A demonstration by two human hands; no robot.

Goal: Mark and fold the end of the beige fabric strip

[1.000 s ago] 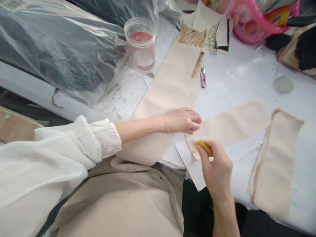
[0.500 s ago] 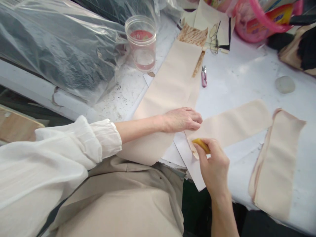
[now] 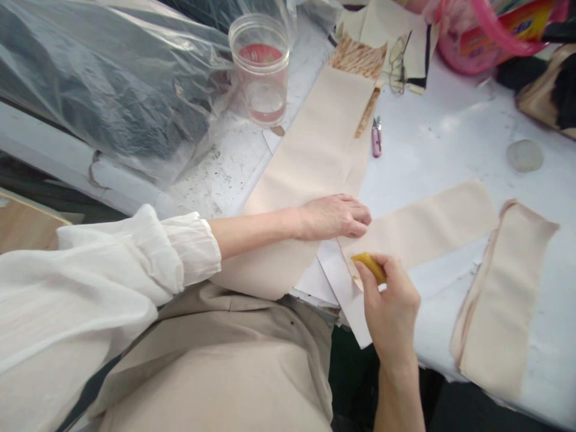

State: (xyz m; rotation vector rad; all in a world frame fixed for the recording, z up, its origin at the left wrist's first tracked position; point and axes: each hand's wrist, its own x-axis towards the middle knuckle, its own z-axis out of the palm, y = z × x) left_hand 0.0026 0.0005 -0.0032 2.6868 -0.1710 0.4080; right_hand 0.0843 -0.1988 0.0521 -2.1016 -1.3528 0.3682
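Observation:
My right hand pinches a small yellow piece between thumb and fingers, at the near-left end of a pale beige strip. The exact kind of the yellow piece is not plain. Its edge is against or just above the strip's end. A small brown mark shows there. My left hand presses on the same end from above, fingers curled and close together; the fingertips are hidden. Beneath my left forearm lies a larger beige sheet. White paper sticks out under the strip at the table's edge.
Folded beige pieces lie at the right. Beyond the strip are pink thread snips and a translucent round disc. A clear plastic cup stands beside a plastic-wrapped dark bundle. At the back right is a pink basket.
The view has shifted slightly. My left hand stays pressed down, and my right hand with the yellow piece has barely moved along the strip's end.

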